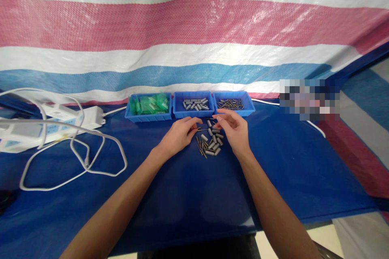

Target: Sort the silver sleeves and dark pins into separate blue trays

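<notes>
My left hand (180, 133) is at the left of a small pile on the blue table, thumb and forefinger bent together in a pinch. A thin rod-like piece (203, 130) lies by its fingertips; whether they grip it is unclear. My right hand (234, 130) curls over the pile's right side, its thumb and fingertips drawn together; what they hold is too small to make out. Between and below the hands are several short grey metal cylinders (212, 145) and, at the pile's left, several thin brass-coloured screw-like pins (200, 147).
Behind the hands stand three blue bins: one with green plastic packets (148, 105), one with grey cylinders (196, 104), one with thin pins (230, 104). White power strips (91, 117) and looped cable (73, 141) occupy the left. A striped sheet (194, 24) hangs behind.
</notes>
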`<state>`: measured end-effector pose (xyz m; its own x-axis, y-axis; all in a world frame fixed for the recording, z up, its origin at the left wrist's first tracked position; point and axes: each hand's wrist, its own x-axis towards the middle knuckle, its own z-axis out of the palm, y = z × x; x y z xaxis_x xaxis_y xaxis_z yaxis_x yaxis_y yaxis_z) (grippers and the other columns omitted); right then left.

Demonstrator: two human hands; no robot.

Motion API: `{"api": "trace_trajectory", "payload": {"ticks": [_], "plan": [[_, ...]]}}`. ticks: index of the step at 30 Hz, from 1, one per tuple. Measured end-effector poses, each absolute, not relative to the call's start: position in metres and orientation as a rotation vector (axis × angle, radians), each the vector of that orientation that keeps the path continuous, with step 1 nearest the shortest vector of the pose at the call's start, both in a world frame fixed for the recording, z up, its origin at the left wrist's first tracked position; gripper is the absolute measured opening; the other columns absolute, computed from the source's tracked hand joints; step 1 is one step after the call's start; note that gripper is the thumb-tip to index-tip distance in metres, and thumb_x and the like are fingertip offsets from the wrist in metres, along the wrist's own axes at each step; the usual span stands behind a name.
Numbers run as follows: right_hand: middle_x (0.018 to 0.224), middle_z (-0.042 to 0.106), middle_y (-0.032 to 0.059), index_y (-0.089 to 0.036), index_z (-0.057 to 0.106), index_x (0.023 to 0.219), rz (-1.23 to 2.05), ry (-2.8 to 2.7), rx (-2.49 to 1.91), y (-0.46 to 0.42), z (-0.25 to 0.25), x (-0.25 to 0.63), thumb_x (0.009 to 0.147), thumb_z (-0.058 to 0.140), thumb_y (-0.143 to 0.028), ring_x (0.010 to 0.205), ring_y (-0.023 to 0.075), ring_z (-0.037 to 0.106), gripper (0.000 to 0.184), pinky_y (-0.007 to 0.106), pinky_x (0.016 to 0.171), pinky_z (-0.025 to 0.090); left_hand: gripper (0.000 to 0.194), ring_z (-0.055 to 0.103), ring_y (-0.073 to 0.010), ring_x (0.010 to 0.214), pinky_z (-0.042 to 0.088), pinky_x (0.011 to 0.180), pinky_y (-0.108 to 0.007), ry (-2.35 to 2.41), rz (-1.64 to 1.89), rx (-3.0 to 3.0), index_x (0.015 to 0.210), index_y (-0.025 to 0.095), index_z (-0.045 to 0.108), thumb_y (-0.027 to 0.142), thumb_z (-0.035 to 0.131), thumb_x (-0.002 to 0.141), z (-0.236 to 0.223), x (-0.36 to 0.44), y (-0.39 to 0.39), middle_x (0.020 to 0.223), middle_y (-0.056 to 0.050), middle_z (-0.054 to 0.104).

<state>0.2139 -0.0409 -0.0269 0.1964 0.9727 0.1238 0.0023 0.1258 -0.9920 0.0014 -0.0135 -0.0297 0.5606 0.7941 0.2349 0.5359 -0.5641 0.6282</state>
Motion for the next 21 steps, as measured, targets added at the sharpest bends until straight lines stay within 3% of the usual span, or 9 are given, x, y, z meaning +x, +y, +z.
{"api": "trace_trajectory", "payload": {"ticks": [3, 7, 10, 21], "plan": [[0.095, 0.081, 0.0052, -0.023, 0.074, 0.11, 1.002, -1.146, -1.212, -0.0414, -0.0274, 0.2134, 0.084, 0.08, -0.047, 0.069, 0.017, 0.073, 0.036, 0.032, 0.069, 0.062, 0.026, 0.068, -0.0178, 0.084, 0.057, 0.086, -0.033, 1.087, 0.859, 2.179, 0.118, 0.02, 0.071, 0.013, 0.06, 0.095, -0.0246, 0.0045, -0.0141, 0.092, -0.004, 0.071], [0.089, 0.079, 0.0042, -0.023, 0.075, 0.109, 1.063, -1.238, -1.213, -0.0422, -0.0301, 0.2128, 0.085, 0.079, -0.047, 0.068, 0.0177, 0.073, 0.034, 0.032, 0.068, 0.061, 0.018, 0.071, -0.0178, 0.089, 0.061, 0.085, -0.032, 1.024, 1.032, 1.934, 0.11, 0.019, 0.075, 0.02, 0.066, 0.095, -0.0201, 0.0076, -0.0163, 0.105, -0.008, 0.074], [0.085, 0.079, 0.0033, -0.024, 0.077, 0.108, 1.153, -1.271, -1.154, -0.0429, -0.0307, 0.2117, 0.083, 0.081, -0.047, 0.069, 0.0186, 0.073, 0.034, 0.033, 0.067, 0.062, 0.024, 0.076, -0.0189, 0.089, 0.064, 0.085, -0.032, 0.997, 1.095, 1.697, 0.11, 0.017, 0.073, 0.027, 0.076, 0.088, -0.021, 0.0083, -0.0173, 0.111, -0.01, 0.074], [0.087, 0.081, 0.0045, -0.022, 0.082, 0.093, 1.296, -1.286, -1.099, -0.046, -0.0231, 0.2103, 0.075, 0.089, -0.045, 0.076, 0.0202, 0.076, 0.029, 0.032, 0.071, 0.062, 0.036, 0.076, -0.0179, 0.081, 0.064, 0.078, -0.028, 0.979, 1.047, 1.538, 0.105, 0.016, 0.071, 0.033, 0.087, 0.079, -0.0228, 0.0074, -0.0171, 0.093, -0.005, 0.073]]}}
